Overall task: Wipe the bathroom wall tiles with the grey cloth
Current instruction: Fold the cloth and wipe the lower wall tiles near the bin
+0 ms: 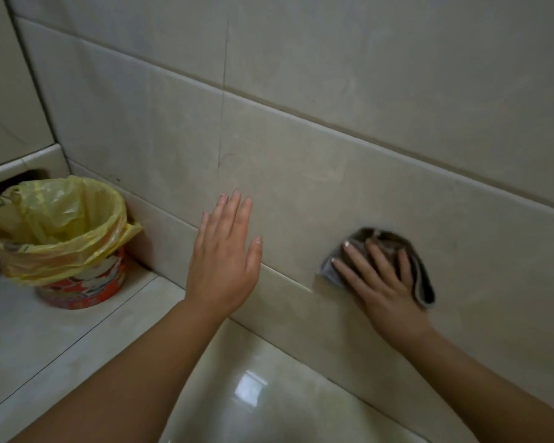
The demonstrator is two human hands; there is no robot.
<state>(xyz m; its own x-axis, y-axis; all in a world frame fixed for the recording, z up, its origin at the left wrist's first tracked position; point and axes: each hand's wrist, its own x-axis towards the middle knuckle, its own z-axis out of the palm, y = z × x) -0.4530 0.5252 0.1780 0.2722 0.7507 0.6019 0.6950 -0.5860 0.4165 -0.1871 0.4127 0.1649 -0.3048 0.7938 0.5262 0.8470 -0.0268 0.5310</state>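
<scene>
While my flat, empty left hand (224, 260) steadies me, my flat right hand (381, 282) pushes the grey cloth (424, 279). It rubs the wall tiles (301, 155)

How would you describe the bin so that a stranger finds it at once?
Start at the tiled wall and follow it left to the corner. There, on the tiled surface, stands the bin: red, patterned, lined with a yellow plastic bag.

yellow-lined red bin (87, 290) on the ledge (29, 340), perhaps a basin (237, 398) below.
</scene>
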